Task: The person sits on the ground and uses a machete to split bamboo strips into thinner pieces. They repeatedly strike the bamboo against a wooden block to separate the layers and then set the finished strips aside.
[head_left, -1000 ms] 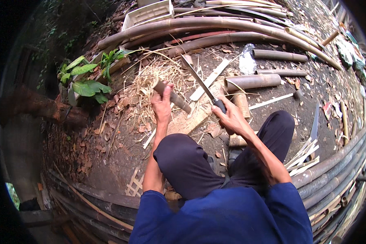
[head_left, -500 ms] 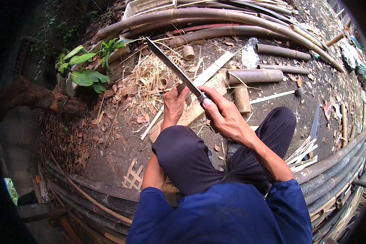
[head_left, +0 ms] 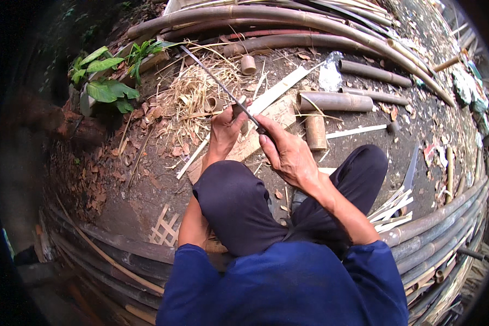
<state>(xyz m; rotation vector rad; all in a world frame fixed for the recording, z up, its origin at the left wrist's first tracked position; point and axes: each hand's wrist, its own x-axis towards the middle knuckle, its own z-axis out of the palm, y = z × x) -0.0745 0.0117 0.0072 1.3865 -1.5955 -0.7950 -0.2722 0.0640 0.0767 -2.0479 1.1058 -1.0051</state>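
Note:
My right hand (head_left: 292,157) is closed around the handle of a long knife (head_left: 214,80). The blade slants up and to the left, and I see it nearly edge-on. My left hand (head_left: 223,133) grips a short piece of bamboo (head_left: 239,106), mostly covered by the fingers. The blade crosses right at this piece; whether it cuts in cannot be made out. Beneath and beyond both hands lies a flat wooden board (head_left: 281,115), with a long pale split strip (head_left: 280,89) along it.
Fine shavings (head_left: 193,95) heap beyond my left hand. Cut bamboo tubes (head_left: 337,101) lie to the right, near a saw blade (head_left: 411,168) and pale strips (head_left: 391,209). Long bamboo poles (head_left: 266,13) stretch across the far side; more poles (head_left: 418,239) lie close behind me.
The knife has turned from showing its broad side to nearly edge-on, its blade now lower against the bamboo piece. My right hand has rolled with it. The whole view has shifted slightly.

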